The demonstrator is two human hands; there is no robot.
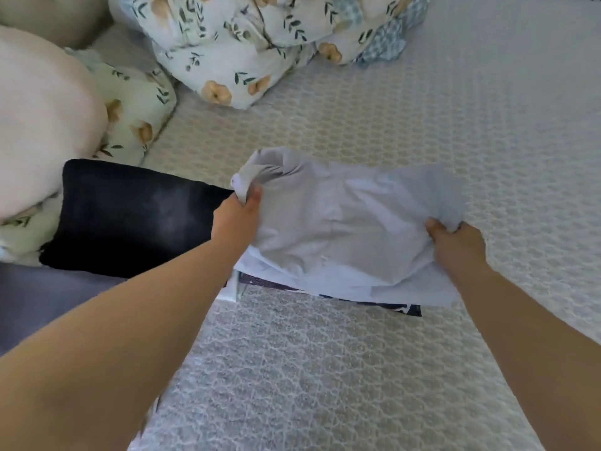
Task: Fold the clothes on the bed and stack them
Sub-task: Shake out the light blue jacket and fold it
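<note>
A pale white garment (344,222) is spread in the middle of the bed (325,369), bunched at its left edge. My left hand (239,216) grips that bunched left edge. My right hand (455,242) grips the garment's right edge. Beneath its near edge a dark patterned garment (406,309) peeks out. A folded dark navy garment (130,219) lies flat on the bed to the left, beside my left hand.
A floral duvet (260,43) is heaped at the far side of the bed. A cream pillow (42,125) and a floral pillow (136,115) sit at the far left. The patterned beige bedcover stretches right and toward me.
</note>
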